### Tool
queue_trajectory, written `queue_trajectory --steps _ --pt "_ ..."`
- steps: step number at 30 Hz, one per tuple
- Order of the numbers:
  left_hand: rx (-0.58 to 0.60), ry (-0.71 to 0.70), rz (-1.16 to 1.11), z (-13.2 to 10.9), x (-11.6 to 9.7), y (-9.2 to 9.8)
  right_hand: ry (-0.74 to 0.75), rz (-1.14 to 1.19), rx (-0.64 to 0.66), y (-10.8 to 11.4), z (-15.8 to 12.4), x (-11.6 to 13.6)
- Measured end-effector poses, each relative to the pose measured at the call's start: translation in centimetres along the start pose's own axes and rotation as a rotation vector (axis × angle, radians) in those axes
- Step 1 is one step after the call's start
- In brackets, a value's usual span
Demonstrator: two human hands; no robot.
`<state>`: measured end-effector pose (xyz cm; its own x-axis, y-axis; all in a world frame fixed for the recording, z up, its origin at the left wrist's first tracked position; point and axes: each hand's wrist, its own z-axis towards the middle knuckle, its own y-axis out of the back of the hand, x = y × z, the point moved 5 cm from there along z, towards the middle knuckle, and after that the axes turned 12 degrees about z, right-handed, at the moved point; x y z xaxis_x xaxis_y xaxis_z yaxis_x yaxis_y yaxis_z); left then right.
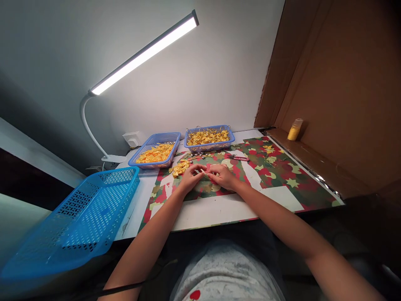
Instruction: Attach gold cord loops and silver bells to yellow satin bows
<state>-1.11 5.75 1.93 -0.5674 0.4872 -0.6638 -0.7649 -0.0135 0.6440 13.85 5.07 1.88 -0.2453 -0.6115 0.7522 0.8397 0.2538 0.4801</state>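
My left hand [190,177] and my right hand [223,175] rest together on the patterned red and green table cover [282,171]. Their fingers are curled and pinched toward each other over a small item too tiny to name. A little pile of yellow folded pieces [179,168] lies just beyond my left hand. Behind it a blue basket [175,136] holds orange-yellow pieces, and a second blue basket [231,135] holds yellow pieces with thin strings. Red-handled small tools [237,157] lie past my right hand.
A large empty blue basket [78,221] tilts at the table's left edge. A bar desk lamp [144,54] arches over from the back left. A cardboard wall [341,83] stands on the right with a small yellow bottle [295,129].
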Motion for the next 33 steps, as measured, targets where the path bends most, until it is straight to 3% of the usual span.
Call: queue_trajectory --steps 6,12,33 --pt "-0.025 -0.177 0.140 -0.3 -2.2 0.6 -0.022 -0.007 0.014 0.1 -0.1 -0.1" --pt "-0.036 -0.268 0.249 -0.5 -2.8 0.5 -0.038 -0.014 0.037 0.0 -0.2 -0.1" --pt "-0.031 -0.229 0.288 -0.3 -1.9 0.6 -0.028 -0.025 0.045 0.0 -0.2 0.1"
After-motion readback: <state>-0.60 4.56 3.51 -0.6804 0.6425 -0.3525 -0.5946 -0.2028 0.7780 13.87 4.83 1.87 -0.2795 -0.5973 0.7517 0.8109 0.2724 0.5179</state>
